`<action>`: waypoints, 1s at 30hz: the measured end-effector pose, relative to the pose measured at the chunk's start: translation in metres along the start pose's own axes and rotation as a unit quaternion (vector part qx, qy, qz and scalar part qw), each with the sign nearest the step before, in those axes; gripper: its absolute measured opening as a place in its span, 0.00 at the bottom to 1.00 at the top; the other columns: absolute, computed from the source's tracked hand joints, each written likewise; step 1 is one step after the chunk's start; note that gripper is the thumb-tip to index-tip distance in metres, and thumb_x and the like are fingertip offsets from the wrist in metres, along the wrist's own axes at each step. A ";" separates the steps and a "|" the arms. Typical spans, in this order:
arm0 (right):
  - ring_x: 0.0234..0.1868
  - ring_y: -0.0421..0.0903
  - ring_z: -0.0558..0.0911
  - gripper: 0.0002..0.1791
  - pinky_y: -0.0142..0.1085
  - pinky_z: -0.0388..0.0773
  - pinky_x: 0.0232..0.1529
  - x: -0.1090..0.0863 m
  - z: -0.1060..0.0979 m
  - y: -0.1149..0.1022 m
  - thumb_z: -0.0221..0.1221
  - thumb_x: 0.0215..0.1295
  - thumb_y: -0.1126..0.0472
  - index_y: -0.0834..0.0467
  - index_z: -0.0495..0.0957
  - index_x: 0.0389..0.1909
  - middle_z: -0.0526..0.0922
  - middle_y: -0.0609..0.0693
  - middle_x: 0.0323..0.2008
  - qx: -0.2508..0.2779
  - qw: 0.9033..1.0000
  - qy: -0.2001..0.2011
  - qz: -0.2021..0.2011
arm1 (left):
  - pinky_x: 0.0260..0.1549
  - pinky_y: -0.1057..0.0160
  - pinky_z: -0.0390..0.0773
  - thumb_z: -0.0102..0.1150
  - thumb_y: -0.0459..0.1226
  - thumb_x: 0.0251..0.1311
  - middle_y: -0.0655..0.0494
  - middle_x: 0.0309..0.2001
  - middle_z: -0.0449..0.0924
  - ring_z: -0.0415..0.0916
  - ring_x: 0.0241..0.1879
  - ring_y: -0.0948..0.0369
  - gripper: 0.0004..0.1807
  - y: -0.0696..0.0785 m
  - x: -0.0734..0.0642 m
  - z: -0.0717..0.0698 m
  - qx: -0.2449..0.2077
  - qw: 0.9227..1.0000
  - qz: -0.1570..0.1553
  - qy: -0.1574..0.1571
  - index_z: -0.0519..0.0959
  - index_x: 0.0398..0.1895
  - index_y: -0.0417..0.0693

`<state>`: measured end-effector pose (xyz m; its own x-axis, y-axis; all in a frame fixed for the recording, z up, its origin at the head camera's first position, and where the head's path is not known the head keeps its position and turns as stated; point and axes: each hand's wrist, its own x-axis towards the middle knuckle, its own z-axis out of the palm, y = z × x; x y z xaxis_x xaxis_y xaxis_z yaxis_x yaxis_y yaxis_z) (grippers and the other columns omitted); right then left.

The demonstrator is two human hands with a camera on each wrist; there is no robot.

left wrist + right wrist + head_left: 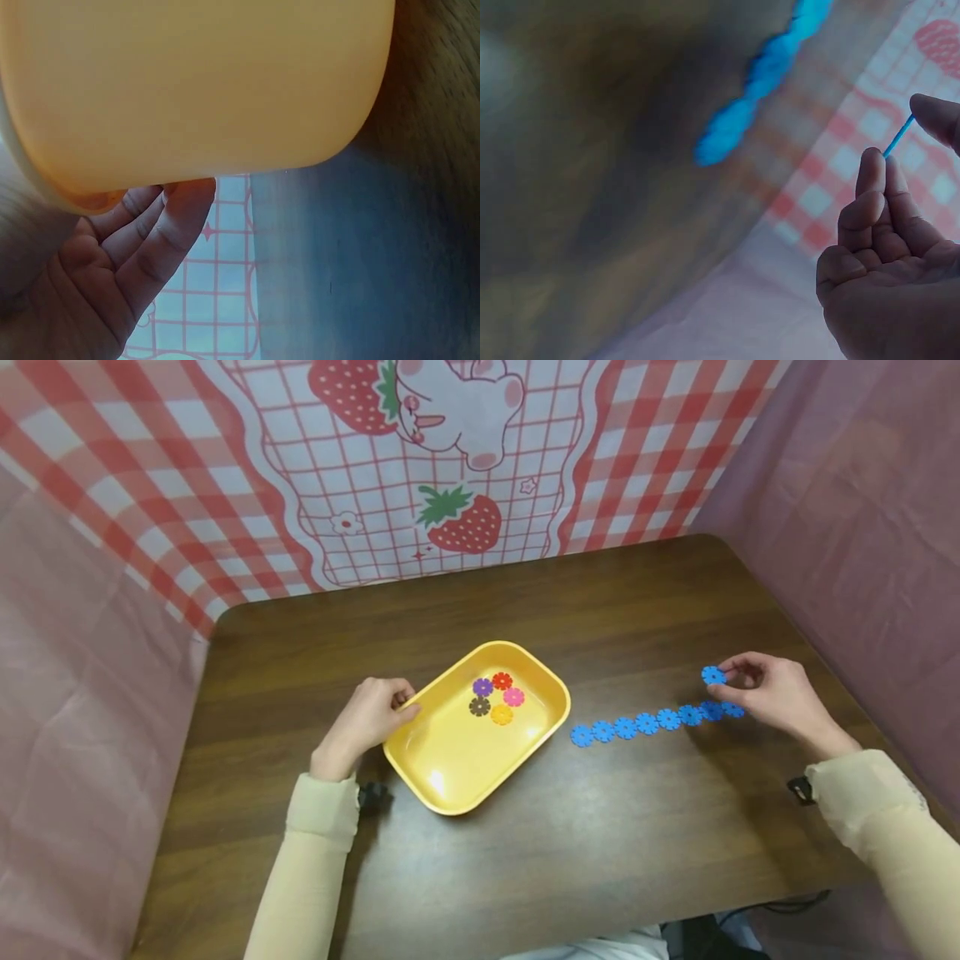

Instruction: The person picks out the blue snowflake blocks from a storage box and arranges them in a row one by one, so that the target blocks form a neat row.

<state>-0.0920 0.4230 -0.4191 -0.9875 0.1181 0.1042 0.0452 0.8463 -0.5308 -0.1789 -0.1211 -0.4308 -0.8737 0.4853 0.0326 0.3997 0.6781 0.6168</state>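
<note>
My left hand (369, 720) grips the left rim of a yellow tray (420, 760), thumb over the edge and fingers against the outer wall; in the left wrist view the fingers (161, 240) lie along that wall. Inside the tray are several flower-shaped discs, among them a purple disc (482, 687), a red disc (502, 681) and a brown disc (480, 706). Above the table, my right hand (776, 693) pinches a blue flower-shaped disc (713, 675) between thumb and fingers. Below it runs a row of several blue discs (647, 723), its far end partly covered by the hand.
The brown wooden table (637, 827) has a rounded back corner. Behind it hangs a checked strawberry cloth (465, 518), with pink curtains (847, 527) at both sides. A dark cable (798, 906) lies past the front edge.
</note>
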 end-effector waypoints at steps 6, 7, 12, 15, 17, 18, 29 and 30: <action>0.25 0.39 0.70 0.21 0.31 0.65 0.24 -0.005 -0.004 0.034 0.71 0.58 0.50 0.62 0.82 0.43 0.83 0.52 0.31 -0.008 0.999 -0.004 0.035 | 0.28 0.61 0.77 0.67 0.34 0.60 0.52 0.28 0.81 0.74 0.26 0.58 0.05 0.000 0.000 0.002 -0.003 1.000 -0.002 -0.002 0.83 0.33 0.40; 0.25 0.39 0.70 0.21 0.31 0.65 0.24 -0.006 -0.004 0.039 0.70 0.59 0.50 0.63 0.81 0.43 0.83 0.52 0.32 -0.010 0.999 -0.006 0.039 | 0.28 0.61 0.77 0.67 0.34 0.61 0.52 0.28 0.81 0.75 0.26 0.58 0.05 0.000 -0.001 0.001 -0.004 1.000 -0.002 -0.003 0.83 0.33 0.40; 0.24 0.37 0.70 0.21 0.31 0.65 0.24 -0.010 -0.003 0.058 0.70 0.59 0.51 0.65 0.81 0.43 0.83 0.54 0.32 -0.025 0.999 -0.009 0.037 | 0.28 0.61 0.78 0.67 0.34 0.61 0.51 0.28 0.81 0.75 0.26 0.58 0.05 0.000 -0.001 0.000 -0.006 1.000 -0.006 -0.003 0.84 0.33 0.40; 0.23 0.36 0.70 0.21 0.30 0.65 0.25 -0.014 -0.002 0.068 0.70 0.59 0.52 0.66 0.81 0.42 0.83 0.55 0.31 -0.034 0.999 -0.013 0.036 | 0.28 0.61 0.78 0.67 0.34 0.61 0.51 0.29 0.81 0.75 0.26 0.58 0.05 0.000 0.000 0.000 -0.006 1.000 -0.005 -0.005 0.84 0.34 0.39; 0.23 0.35 0.70 0.20 0.30 0.65 0.25 -0.016 -0.001 0.072 0.70 0.60 0.53 0.66 0.81 0.42 0.83 0.55 0.32 -0.036 0.999 -0.014 0.037 | 0.28 0.61 0.78 0.67 0.33 0.61 0.51 0.29 0.81 0.75 0.26 0.58 0.05 0.001 0.000 -0.001 -0.005 1.000 -0.003 -0.006 0.84 0.34 0.39; 0.23 0.35 0.70 0.20 0.30 0.65 0.25 -0.016 -0.001 0.074 0.70 0.59 0.53 0.66 0.81 0.42 0.83 0.55 0.31 -0.039 0.998 -0.013 0.038 | 0.28 0.61 0.78 0.67 0.33 0.61 0.51 0.29 0.81 0.75 0.26 0.58 0.05 0.001 0.000 -0.001 -0.005 1.000 -0.002 -0.006 0.84 0.33 0.39; 0.25 0.35 0.70 0.21 0.32 0.65 0.27 -0.016 -0.002 0.079 0.69 0.59 0.52 0.65 0.82 0.44 0.83 0.56 0.34 -0.061 0.997 -0.026 0.041 | 0.28 0.61 0.77 0.67 0.33 0.60 0.51 0.28 0.81 0.75 0.26 0.58 0.05 0.002 -0.001 0.000 -0.002 1.000 -0.005 -0.004 0.83 0.33 0.39; 0.26 0.35 0.70 0.21 0.33 0.65 0.28 -0.016 -0.002 0.079 0.69 0.59 0.52 0.65 0.82 0.44 0.83 0.55 0.34 -0.062 0.997 -0.029 0.045 | 0.28 0.61 0.77 0.67 0.33 0.60 0.51 0.28 0.81 0.75 0.26 0.58 0.05 0.002 -0.001 0.000 -0.001 1.000 -0.005 -0.003 0.83 0.32 0.39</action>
<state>-0.0720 0.4888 -0.4607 -0.9855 0.1696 0.0104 0.1491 0.8921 -0.4266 -0.1776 -0.1200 -0.4295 -0.8758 0.4821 0.0222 0.3907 0.6812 0.6191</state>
